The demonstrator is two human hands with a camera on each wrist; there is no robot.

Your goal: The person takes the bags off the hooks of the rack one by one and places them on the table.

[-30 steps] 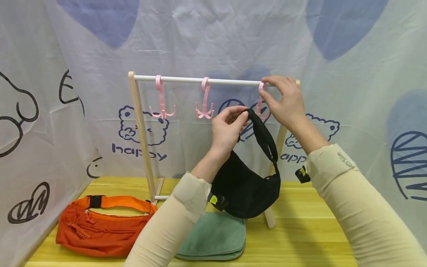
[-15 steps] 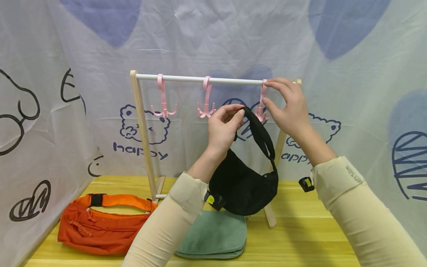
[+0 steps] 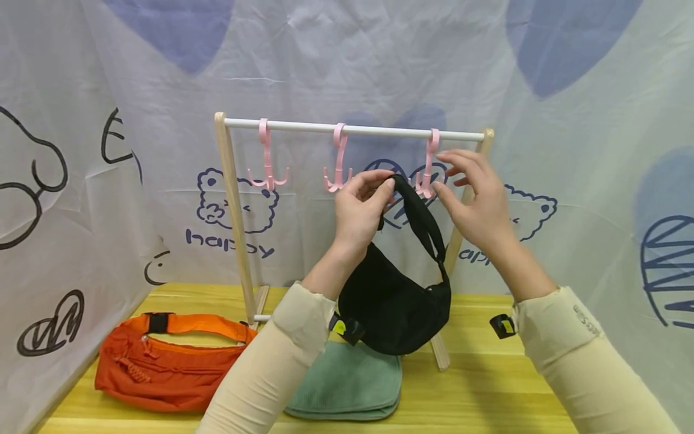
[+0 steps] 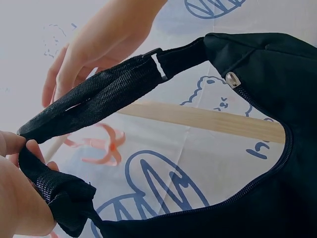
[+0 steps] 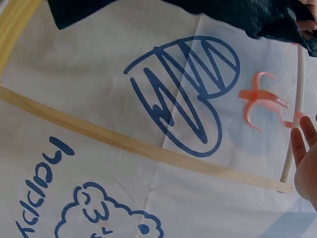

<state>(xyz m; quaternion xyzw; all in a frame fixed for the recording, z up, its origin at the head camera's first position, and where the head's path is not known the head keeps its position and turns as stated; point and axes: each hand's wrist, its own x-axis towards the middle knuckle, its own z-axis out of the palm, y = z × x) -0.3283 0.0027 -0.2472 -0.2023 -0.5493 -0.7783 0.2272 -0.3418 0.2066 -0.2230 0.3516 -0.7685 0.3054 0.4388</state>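
Note:
My left hand (image 3: 358, 208) pinches the top of the strap of a black shoulder bag (image 3: 401, 307), which hangs below it in front of the rack. In the left wrist view the webbing strap (image 4: 94, 101) folds over at the pinching fingers, and the bag's zipper curves along its opening. My right hand (image 3: 479, 205), fingers loosely bent and holding nothing, is beside the rightmost pink hook (image 3: 430, 157). That hook hangs from the white rod, its prongs just behind the strap in the head view. The right wrist view shows this hook (image 5: 260, 96) apart from the fingers.
Two more pink hooks (image 3: 266, 154) (image 3: 340, 157) hang along the white rod (image 3: 303, 126) of a wooden-legged rack. An orange waist bag (image 3: 168, 374) lies at the left on the yellow wood-grain table (image 3: 488, 386). A green bag (image 3: 347, 386) lies partly under my left arm.
My right hand has come off the top of the rightmost hook and lowered to the right of it; that hook now hangs further right. My left hand keeps its pinch on the strap, shifted slightly left.

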